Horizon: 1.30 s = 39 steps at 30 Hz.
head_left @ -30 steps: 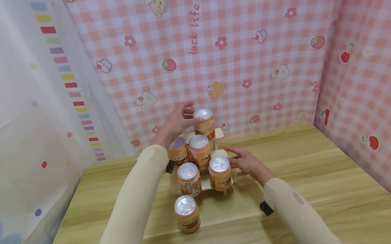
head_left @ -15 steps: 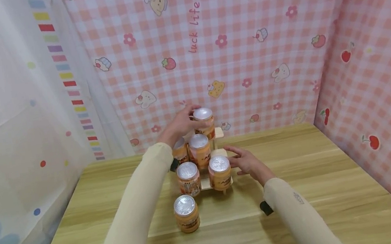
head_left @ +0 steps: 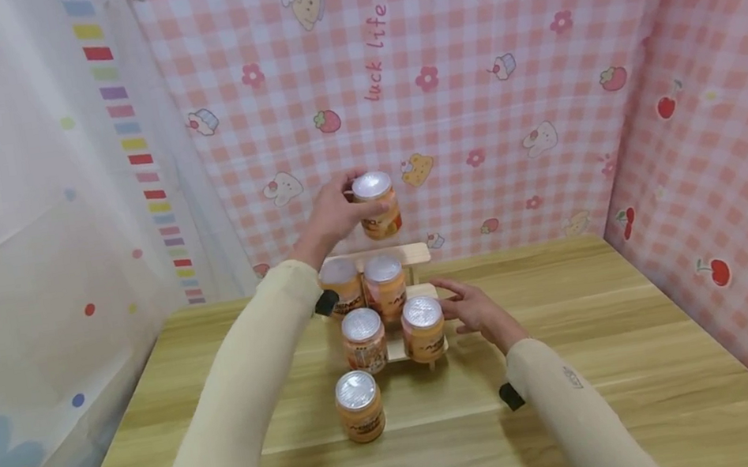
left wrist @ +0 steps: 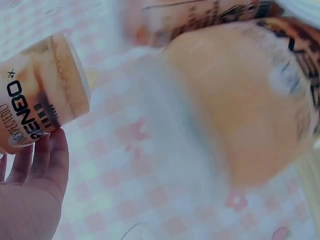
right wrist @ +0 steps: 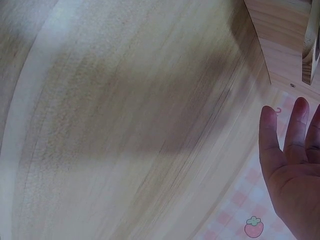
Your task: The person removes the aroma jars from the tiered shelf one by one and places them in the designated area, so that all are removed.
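gripping an orange, silver-topped can (head_left: 383, 222) with dark lettering, the left hand (head_left: 333, 211) pinches; the right hand (head_left: 476, 309) is spread.

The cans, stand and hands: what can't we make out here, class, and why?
Head view: some fingers of the left hand, hidden behind the held can.
Head view: fine print on the front can, too small.
Left wrist view: the large close can, blurred at its rim.
Right wrist view: parts of the wooden stand and right hand, both cut off by the right edge.
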{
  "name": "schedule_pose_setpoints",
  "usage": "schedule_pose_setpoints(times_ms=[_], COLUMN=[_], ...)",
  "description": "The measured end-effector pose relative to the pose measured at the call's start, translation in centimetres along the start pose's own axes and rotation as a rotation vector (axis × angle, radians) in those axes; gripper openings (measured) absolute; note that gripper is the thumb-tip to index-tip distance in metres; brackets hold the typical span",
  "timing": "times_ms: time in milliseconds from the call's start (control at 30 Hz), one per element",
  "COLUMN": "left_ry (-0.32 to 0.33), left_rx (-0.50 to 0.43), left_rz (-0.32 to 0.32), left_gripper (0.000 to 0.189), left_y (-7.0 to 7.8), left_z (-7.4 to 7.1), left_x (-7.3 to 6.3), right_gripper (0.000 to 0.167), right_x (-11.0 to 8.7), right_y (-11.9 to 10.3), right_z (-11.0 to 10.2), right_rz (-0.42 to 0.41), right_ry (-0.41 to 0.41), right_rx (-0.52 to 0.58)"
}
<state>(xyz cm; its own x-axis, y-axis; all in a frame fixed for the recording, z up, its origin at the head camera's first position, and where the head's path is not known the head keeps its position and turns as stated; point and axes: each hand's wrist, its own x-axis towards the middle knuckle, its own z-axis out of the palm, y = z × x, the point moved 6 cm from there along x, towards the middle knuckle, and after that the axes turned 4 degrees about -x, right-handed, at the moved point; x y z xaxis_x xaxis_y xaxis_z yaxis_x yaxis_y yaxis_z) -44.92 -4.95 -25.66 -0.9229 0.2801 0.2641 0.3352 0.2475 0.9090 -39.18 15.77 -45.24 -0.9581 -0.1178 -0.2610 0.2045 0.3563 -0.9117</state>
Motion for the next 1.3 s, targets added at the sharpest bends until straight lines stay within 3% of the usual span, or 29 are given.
schedule_pose_setpoints(times_ms=[300, 567, 733, 1000, 1133, 1300], left_ry=[0.024, 0.052, 0.036, 0.036, 0.042, 0.037], left_rx=[0.011, 0.083, 0.08, 0.125, 0.127, 0.119], left_rz=[0.018, 0.04, 0.013, -0.033, -0.049, -0.049], left_gripper=[0.07, 0.072, 0.069, 0.068, 0.068, 0.07], left_y=[2.8, 2.7, 1.0, -3.0, -5.5, -8.6], left_z=[-4.0, -8.6, -10.5, -13.0, -12.7, -10.5], left_x=[-2.0, -6.0, -9.5, -16.5, -19.0, -20.5], right_gripper=[0.051, 0.051, 0.05, 0.05, 0.051, 0.052], right_x=[0.0, 0.2, 0.1, 0.3, 0.1, -0.6], right_y=[-0.4, -0.1, 0.2, -0.6, -0.7, -0.3], right_z=[-0.4, -0.1, 0.4, 1.7, 1.5, 0.3], right_rz=[0.005, 0.004, 0.007, -0.033, -0.039, -0.04], right_ry=[0.006, 0.0, -0.003, -0.029, -0.02, 0.0], right_rx=[-0.006, -0.005, -0.014, -0.032, -0.043, -0.048])
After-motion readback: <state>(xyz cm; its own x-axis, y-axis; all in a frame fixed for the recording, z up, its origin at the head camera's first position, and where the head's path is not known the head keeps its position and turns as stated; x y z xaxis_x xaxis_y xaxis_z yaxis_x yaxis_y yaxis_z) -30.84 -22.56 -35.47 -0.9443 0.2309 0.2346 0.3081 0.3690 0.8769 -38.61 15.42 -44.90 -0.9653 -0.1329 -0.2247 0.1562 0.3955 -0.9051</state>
